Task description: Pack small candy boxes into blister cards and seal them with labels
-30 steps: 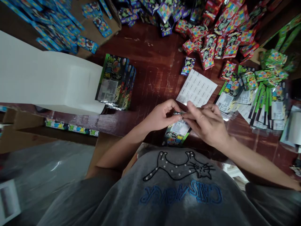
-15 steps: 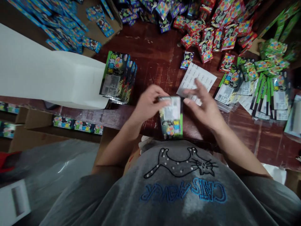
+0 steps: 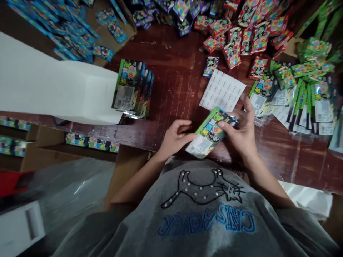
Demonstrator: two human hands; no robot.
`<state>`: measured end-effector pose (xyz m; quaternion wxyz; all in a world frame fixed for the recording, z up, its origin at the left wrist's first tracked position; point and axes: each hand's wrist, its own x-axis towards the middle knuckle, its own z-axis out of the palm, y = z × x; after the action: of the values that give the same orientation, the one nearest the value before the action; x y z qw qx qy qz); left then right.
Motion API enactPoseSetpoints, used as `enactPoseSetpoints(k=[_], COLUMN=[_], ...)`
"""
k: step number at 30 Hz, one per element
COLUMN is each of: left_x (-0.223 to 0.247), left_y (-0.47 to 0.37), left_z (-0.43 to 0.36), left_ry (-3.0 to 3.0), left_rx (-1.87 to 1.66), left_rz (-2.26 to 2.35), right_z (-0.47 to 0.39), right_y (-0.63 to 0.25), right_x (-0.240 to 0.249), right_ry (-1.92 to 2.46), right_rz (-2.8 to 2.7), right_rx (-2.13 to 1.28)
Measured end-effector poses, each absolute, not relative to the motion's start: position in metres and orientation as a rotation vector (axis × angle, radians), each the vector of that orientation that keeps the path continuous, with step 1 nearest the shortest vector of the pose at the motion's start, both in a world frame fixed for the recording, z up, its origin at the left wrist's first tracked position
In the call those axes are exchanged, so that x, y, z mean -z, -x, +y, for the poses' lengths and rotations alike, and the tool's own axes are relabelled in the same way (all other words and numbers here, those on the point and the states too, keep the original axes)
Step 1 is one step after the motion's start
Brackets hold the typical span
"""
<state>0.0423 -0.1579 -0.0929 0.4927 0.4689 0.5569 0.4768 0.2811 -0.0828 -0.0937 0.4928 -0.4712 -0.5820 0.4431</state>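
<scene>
My right hand point(image 3: 242, 130) grips a green-and-black printed packet point(image 3: 209, 134) by its upper right side, thumb on its face. The packet is tilted, with a pale label patch at its lower end. My left hand point(image 3: 177, 137) is at the packet's left edge, thumb and fingers apart, a fingertip at or very near that edge; whether it touches I cannot tell. Just beyond the packet lies a white sheet with rows of small printed labels point(image 3: 223, 89). To the left stands an overlapping stack of similar packets point(image 3: 131, 85).
Small red boxes point(image 3: 233, 50), purple boxes point(image 3: 210, 66) and blue boxes point(image 3: 103, 51) are heaped along the back. More flat packets point(image 3: 302, 107) fan out at the right under green boxes point(image 3: 285, 78). A white open container point(image 3: 88, 92) stands left, above cardboard cartons point(image 3: 48, 137).
The packet has turned round and tilted, and moved slightly right. My right hand has closed on it, while my left hand has loosened and moved down to its left edge.
</scene>
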Motion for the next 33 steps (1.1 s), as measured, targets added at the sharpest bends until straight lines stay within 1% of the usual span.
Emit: enactPoseSetpoints(k=[2,4,6,8,12,15,22,27,30,33], left_x=[0.084,0.079,0.080,0.084,0.092,0.090,0.081,0.067,0.057,0.047], left_y=[-0.049,-0.057,-0.062,-0.063,-0.051,-0.043,-0.039,-0.026,-0.024,-0.026], left_z=[-0.141,-0.129,-0.124,-0.127,-0.134,-0.131,-0.117,-0.114,-0.114,-0.112], left_ry=[-1.179,-1.151,-1.120,-1.129,-1.185,-1.166,-1.103,-1.179,-1.160,-1.171], left_rx=[-1.178,-1.228,-1.269,-1.273,-1.151,-1.071,-1.237,-1.000,-0.982,-0.990], left_rz=[1.315,1.288,1.280,1.244,1.147,1.215,1.318,1.271,1.246,1.319], right_z=[-0.076,-0.077,-0.084,-0.093,-0.101,-0.096,-0.087,-0.085,-0.083,-0.079], right_y=[-0.280,-0.276,-0.272,-0.270,-0.273,-0.276,-0.267,-0.269,-0.268,-0.263], right_x=[0.091,0.093,0.097,0.101,0.099,0.093,0.087,0.077,0.066,0.056], right_ry=[1.061,1.045,1.064,1.079,1.088,1.089,1.165,1.069,1.042,1.097], right_rz=[-1.499,-1.472,-1.405,-1.378,-1.504,-1.646,-1.586,-1.615,-1.602,-1.598], right_rx=[-1.086,-0.997,-0.923,-0.918,-1.052,-1.169,-1.183,-1.281,-1.312,-1.326])
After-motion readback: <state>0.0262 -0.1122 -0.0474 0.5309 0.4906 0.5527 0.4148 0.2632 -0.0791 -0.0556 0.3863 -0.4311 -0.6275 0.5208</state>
